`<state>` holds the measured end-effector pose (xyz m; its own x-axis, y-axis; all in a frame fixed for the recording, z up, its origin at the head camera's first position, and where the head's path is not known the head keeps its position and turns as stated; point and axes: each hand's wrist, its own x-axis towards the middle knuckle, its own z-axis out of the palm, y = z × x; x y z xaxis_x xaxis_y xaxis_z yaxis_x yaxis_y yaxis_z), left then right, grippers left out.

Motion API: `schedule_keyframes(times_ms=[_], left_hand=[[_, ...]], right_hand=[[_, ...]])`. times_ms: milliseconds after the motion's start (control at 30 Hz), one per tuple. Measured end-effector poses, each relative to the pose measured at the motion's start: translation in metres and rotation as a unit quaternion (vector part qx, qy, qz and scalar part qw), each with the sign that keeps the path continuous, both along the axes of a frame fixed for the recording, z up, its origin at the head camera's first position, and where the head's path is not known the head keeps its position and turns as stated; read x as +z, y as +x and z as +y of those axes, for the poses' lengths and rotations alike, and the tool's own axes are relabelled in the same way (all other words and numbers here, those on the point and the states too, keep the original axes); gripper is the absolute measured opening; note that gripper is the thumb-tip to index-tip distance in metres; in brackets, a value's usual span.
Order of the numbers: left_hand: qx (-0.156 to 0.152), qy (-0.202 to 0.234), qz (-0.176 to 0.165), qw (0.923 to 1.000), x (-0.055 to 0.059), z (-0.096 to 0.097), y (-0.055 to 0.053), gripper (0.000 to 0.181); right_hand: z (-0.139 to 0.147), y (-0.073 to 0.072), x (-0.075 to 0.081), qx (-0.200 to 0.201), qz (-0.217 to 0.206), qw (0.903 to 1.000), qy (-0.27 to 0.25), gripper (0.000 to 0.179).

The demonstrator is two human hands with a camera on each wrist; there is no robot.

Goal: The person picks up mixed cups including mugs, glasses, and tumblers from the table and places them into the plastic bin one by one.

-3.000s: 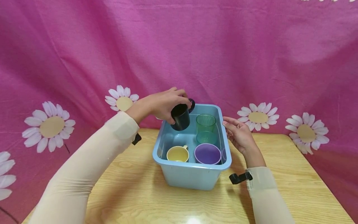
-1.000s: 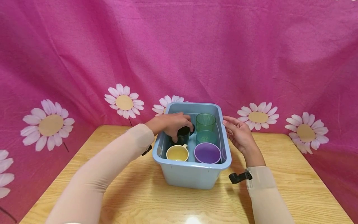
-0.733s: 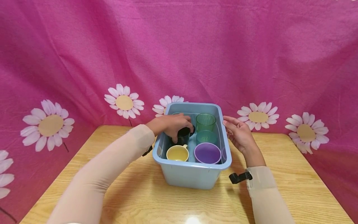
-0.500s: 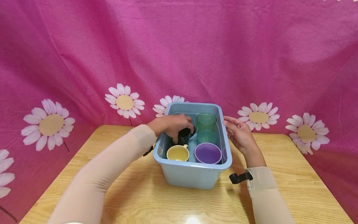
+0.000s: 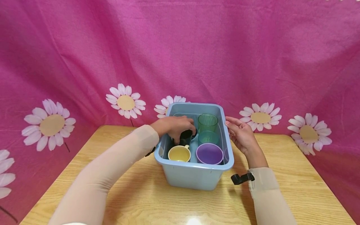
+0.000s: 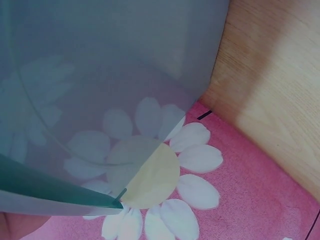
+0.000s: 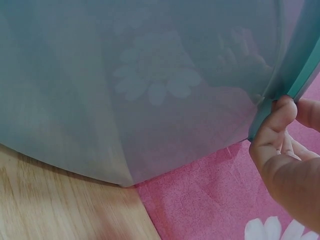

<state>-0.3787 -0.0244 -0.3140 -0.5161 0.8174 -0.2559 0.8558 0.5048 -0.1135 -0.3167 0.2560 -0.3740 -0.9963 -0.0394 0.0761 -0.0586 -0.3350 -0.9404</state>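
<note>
A light blue plastic bin point(image 5: 192, 178) stands on the table. My left hand point(image 5: 180, 126) reaches over its left rim and grips a black mug point(image 5: 186, 137) down inside, with the thumb on the near side; the hand covers much of the mug. In the left wrist view, the bin's wall point(image 6: 150, 60) hides that grip. My right hand point(image 5: 241, 134) holds the bin's right rim between thumb and finger, seen close up in the right wrist view at the rim point(image 7: 300, 65). Near the mug are a yellow cup point(image 5: 179, 154) and a purple cup point(image 5: 209, 154).
A green see-through glass point(image 5: 208, 121) stands at the back right inside the bin, with a teal see-through cup point(image 5: 208, 137) just in front of it. Behind the wooden table point(image 5: 129, 200) hangs a pink cloth point(image 5: 180, 47) with white daisies.
Three seconds ago my left hand held the black mug tilted above the bin; now the mug is lowered inside, behind the yellow cup. The right hand has stayed at the rim.
</note>
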Motion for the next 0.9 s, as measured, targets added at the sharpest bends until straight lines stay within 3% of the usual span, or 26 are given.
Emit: schedule_keyframes(times_ms=[333, 900], left_hand=[[-0.008, -0.010, -0.007, 0.9999, -0.0012, 0.0027, 0.0005, 0.072], [-0.014, -0.031, -0.001, 0.9994, -0.0053, 0.0043, 0.0005, 0.071]], right_hand=[[0.0015, -0.0009, -0.0015, 0.004, 0.004, 0.9999, -0.009, 0.028], [0.0010, 0.0006, -0.0007, 0.002, -0.001, 0.9999, 0.011, 0.040]])
